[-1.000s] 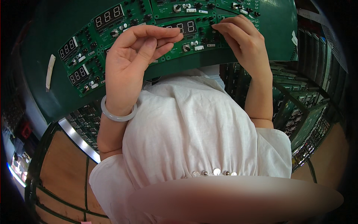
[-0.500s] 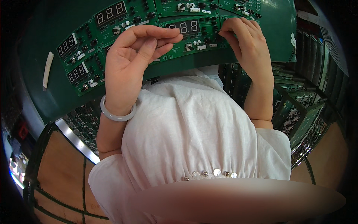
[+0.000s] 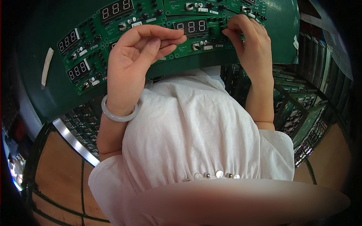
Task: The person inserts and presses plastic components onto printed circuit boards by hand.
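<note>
Green and flat, the circuit board (image 3: 203, 38) lay on the table between the two hands, its left end partly behind the left fingertips and its right end beneath the right ones. Its long axis ran from left hand to right, the right end slanting slightly farther from the body; the three-digit display (image 3: 192, 27) sat toward the left hand, while the knob (image 3: 195, 46) and white connector (image 3: 207, 47) lined the edge nearer the person. The right hand (image 3: 252, 41) had thumb and forefinger tips drawn together over the small black parts there; whether they pinched one could not be told. The left hand (image 3: 130, 62) hung cupped, fingers loosely together and thumb near them, and anything small inside was hidden. Good work here seemed to ask for a light, straight-down fingertip touch, neighbouring parts left unbumped and the board kept from sliding. More boards lay beyond both hands and left of the left one, among them a lower-left board (image 3: 81, 71); farther left was a pale strip (image 3: 47, 67). Below the left hand, a pale bangle (image 3: 119, 113) ringed the wrist, beside the white garment (image 3: 192, 120).
</note>
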The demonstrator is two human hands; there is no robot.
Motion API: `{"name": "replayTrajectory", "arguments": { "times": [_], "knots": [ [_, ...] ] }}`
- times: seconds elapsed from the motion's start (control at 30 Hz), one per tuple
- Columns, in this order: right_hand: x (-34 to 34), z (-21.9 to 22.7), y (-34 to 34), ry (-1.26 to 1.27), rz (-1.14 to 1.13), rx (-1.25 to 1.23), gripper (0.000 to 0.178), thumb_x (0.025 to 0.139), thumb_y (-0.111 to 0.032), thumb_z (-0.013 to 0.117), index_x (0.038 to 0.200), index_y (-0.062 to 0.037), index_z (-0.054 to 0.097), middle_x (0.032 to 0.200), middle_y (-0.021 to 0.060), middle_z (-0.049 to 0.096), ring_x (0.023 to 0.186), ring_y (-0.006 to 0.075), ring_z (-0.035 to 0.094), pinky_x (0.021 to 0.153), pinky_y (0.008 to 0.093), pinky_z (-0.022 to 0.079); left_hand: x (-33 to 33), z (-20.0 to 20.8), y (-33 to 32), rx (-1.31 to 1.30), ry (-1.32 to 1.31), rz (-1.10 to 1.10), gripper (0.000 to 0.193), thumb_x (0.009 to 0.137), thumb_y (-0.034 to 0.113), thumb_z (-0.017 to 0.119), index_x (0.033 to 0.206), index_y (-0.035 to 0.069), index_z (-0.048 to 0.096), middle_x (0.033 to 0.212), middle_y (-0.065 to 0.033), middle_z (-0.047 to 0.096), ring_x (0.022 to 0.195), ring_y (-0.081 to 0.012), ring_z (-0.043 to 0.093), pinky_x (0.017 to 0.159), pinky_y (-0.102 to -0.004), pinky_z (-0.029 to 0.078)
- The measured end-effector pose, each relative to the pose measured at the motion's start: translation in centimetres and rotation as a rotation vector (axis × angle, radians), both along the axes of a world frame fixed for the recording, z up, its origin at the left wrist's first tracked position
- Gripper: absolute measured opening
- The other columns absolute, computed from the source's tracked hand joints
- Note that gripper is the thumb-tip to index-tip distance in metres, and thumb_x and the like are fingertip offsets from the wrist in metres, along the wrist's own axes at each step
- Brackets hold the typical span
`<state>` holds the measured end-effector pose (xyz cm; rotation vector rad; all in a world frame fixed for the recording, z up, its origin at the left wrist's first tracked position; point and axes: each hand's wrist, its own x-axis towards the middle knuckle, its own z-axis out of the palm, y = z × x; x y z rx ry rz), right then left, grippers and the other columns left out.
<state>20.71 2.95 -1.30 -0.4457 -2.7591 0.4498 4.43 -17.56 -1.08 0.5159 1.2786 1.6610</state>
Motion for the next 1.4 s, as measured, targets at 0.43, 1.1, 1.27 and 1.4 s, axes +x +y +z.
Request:
{"name": "replayTrajectory", "arguments": {
  "times": [0.43,1.1,1.27,1.4],
  "knots": [
    [-0.2,-1.2,-2.7,0.145,-0.302,-0.134,0.007,0.08,-0.007,0.074,0.08,-0.005,0.067,0.073,0.0093,0.065,0.066,0.0284,0.063,0.063,0.0384,0.051,0.0,-0.1,-0.2,-0.029,-0.047,-0.017,0.02,0.104,0.002,0.044,0.117,-0.005,0.057,0.122,-0.0208,0.065,0.116,-0.0288,0.065,0.102,-0.0324,0.052],
    [-0.4,-1.1,-4.1,0.154,-0.342,0.052,0.008,0.078,-0.007,0.069,0.084,-0.0062,0.063,0.078,0.008,0.061,0.078,0.0254,0.061,0.073,0.0378,0.045,1.5,1.2,3.1,-0.07,-0.155,0.004,0.026,0.101,0.011,0.057,0.123,0.0,0.048,0.118,-0.0157,0.062,0.112,-0.0272,0.066,0.092,-0.0284,0.057],
    [-0.1,1.1,-3.8,0.515,-0.008,-0.404,0.011,0.08,-0.01,0.075,0.087,-0.0084,0.067,0.084,0.0069,0.062,0.08,0.0258,0.061,0.07,0.038,0.046,1.9,0.3,4.1,-0.072,-0.08,-0.054,0.026,0.098,0.016,0.064,0.113,0.001,0.051,0.104,-0.0128,0.065,0.087,-0.0224,0.072,0.075,-0.0262,0.061],
    [-0.2,1.3,-3.3,0.545,0.053,-0.523,0.018,0.078,-0.003,0.077,0.096,-0.0035,0.072,0.088,0.0076,0.062,0.081,0.0208,0.062,0.067,0.0311,0.051,2.2,0.5,5.1,0.003,-0.025,-0.012,0.023,0.097,0.018,0.065,0.108,0.001,0.054,0.092,-0.0092,0.068,0.08,-0.0176,0.07,0.071,-0.0254,0.058]
  ]
}}
